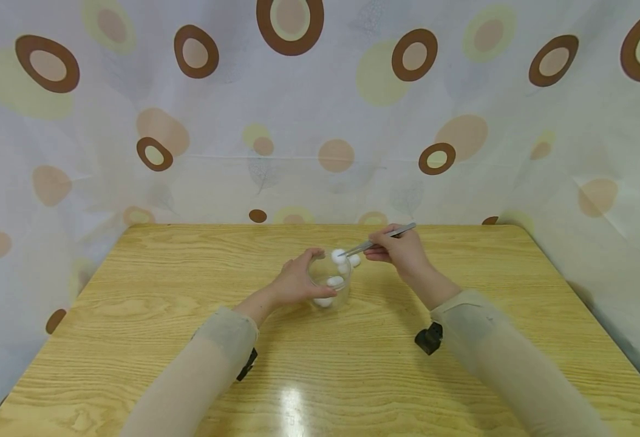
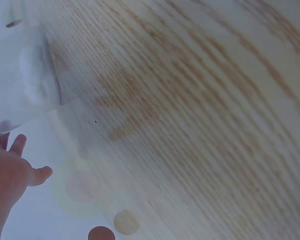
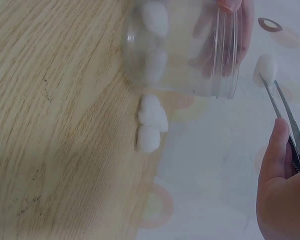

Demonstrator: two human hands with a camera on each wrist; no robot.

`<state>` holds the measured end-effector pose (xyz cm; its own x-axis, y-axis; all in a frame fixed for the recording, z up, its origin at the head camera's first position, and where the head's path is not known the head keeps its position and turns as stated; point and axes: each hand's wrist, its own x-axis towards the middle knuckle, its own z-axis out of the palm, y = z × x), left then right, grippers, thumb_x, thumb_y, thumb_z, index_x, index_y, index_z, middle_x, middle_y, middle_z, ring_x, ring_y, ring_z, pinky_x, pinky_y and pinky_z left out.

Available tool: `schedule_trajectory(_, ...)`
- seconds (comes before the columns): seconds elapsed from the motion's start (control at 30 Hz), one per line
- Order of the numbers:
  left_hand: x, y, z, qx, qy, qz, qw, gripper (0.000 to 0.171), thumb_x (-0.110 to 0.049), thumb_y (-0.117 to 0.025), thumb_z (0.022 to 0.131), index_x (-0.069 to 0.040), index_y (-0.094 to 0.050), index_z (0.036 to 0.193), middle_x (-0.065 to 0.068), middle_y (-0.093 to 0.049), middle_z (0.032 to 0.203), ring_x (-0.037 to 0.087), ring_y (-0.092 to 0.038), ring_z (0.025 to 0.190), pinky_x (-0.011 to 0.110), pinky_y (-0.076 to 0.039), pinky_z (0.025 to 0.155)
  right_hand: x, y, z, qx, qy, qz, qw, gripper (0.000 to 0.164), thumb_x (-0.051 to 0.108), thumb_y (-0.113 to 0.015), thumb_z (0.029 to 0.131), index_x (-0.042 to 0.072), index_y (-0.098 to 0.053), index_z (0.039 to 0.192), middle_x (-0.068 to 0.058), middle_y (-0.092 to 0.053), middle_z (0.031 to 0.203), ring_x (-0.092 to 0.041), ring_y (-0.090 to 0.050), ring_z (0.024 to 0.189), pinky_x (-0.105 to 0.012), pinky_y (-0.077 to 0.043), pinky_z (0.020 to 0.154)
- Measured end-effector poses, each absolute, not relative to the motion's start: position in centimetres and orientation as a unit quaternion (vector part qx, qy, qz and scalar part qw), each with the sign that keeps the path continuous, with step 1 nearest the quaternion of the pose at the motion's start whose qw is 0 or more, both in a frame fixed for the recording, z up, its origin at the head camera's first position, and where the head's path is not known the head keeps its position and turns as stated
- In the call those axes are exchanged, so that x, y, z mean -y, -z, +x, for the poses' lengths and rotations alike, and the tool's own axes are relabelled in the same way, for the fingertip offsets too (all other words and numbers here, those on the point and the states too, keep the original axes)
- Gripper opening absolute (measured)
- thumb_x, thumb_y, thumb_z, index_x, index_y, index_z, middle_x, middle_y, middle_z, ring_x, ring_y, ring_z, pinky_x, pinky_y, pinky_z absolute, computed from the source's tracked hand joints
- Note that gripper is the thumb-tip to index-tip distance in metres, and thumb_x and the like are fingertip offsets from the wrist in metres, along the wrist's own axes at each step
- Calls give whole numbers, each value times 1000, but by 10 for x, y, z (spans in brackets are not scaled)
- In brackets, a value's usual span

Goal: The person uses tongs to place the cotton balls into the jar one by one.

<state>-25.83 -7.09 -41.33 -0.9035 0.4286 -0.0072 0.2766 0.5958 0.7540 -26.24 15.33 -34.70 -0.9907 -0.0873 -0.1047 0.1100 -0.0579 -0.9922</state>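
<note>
My left hand (image 1: 289,284) grips a clear jar (image 3: 182,55) near its open mouth, thumb on the near side and fingers around the far side. White cotton balls (image 3: 156,19) lie in the bottom of the jar. My right hand (image 1: 405,254) pinches metal tweezers (image 1: 376,241). A cotton ball (image 3: 266,68) sits at the tweezer tips, above the jar's mouth in the head view. Beside the jar, more cotton balls (image 3: 150,120) rest on the table. In the left wrist view the jar (image 2: 12,75) is cut off and blurred.
The wood-grain table (image 1: 189,364) reaches back to a patterned curtain (image 1: 298,121), which also hangs at both sides. Black wrist cameras (image 1: 429,338) sit under the sleeves.
</note>
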Motion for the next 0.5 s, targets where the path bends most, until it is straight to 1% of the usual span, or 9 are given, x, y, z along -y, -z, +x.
schedule_trajectory(0.37,71,414,-258,-888,-405,196,91,87,-37,-78,74,-8,-32,143,6,-42,145,29,-37,134,52,-10,114,-150,350,-261,-700,710,4,72,9,4,-54,93,4,-54,84,1,-65,65,-7,-67,58,-22,-56,63)
schedule_trajectory(0.5,71,414,-258,-888,-406,194,91,87,-37,-77,74,-8,-32,143,5,-42,145,29,-37,134,53,-10,114,-149,351,-262,-706,705,4,72,7,5,-54,93,2,-53,86,2,-65,64,-7,-67,58,-22,-56,63)
